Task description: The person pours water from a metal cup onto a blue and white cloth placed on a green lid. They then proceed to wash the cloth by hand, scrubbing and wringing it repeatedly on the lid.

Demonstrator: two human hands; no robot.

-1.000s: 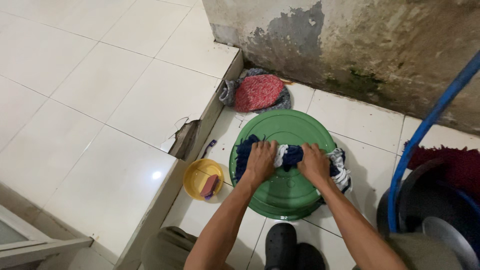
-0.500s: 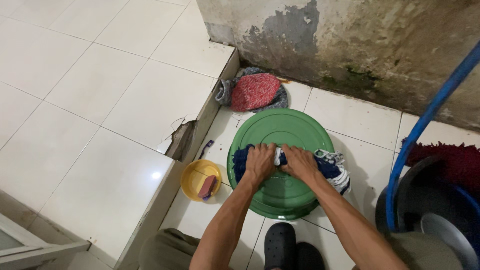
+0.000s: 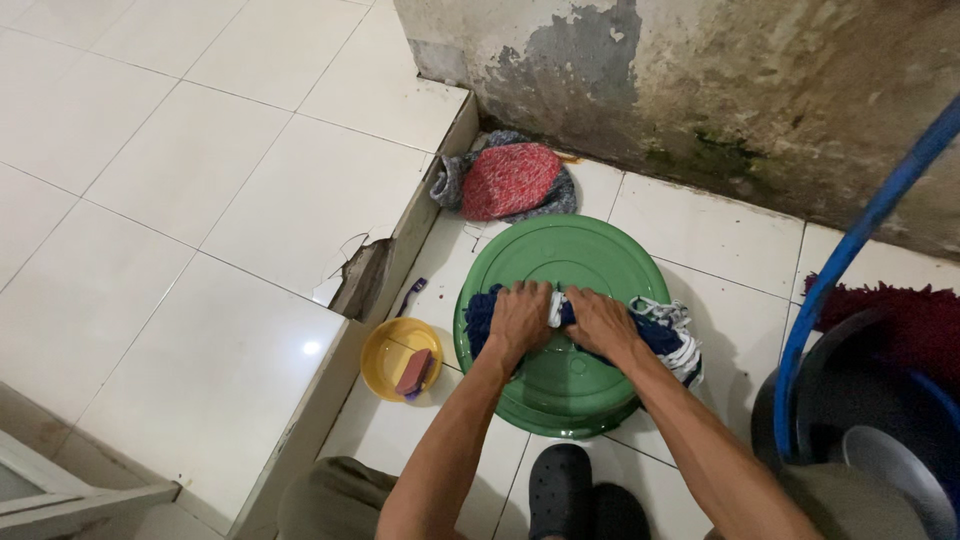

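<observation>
Pressing down with both hands, I hold a blue-and-white cloth against the flat bottom of an upturned green basin, which serves as a firm scrubbing surface. My left hand lies with fingers curled over the dark blue end of the cloth, pinning it. My right hand sits just beside the left, almost touching it, fingers closed on the bunched middle of the cloth; the striped end trails off the basin's right edge. I judge the close grip concentrates pressure on one small section of fabric.

The basin rests on the tiled floor in a lowered corner. A yellow dish holding a pink soap bar stands just left of the basin, within reach of my left hand. A red-and-grey cloth bundle lies beyond the basin, against the stained wall. A blue hose runs down at right.
</observation>
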